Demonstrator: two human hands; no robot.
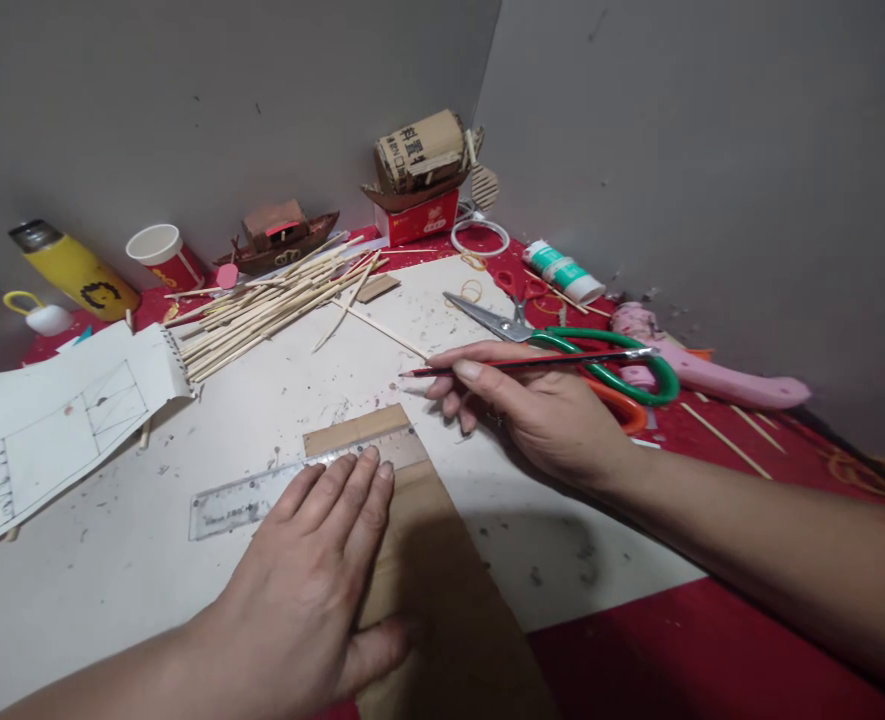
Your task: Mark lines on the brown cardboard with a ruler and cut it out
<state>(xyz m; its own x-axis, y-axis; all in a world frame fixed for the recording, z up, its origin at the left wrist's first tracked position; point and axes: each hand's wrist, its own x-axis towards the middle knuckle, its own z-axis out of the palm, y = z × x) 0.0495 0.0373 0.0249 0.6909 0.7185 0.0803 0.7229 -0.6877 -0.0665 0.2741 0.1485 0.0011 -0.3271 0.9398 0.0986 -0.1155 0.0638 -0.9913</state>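
Left hand [322, 560] spread flat, fingers pressing a clear ruler [262, 500] across a long strip of brown cardboard [427, 560] on the white surface [149, 560]. Right hand [539, 410] closed on a thin red-and-black pencil [524, 363], held level, tip up off the board. Green-handled scissors [562, 340] just behind.

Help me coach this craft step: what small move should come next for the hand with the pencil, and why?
Probably bring the right hand back so the tip of the thin red-and-black pencil meets the edge of the clear plastic ruler. The left hand presses flat on that ruler across the brown cardboard strip, while the pencil tip points off over the white work board, clear of the cardboard.
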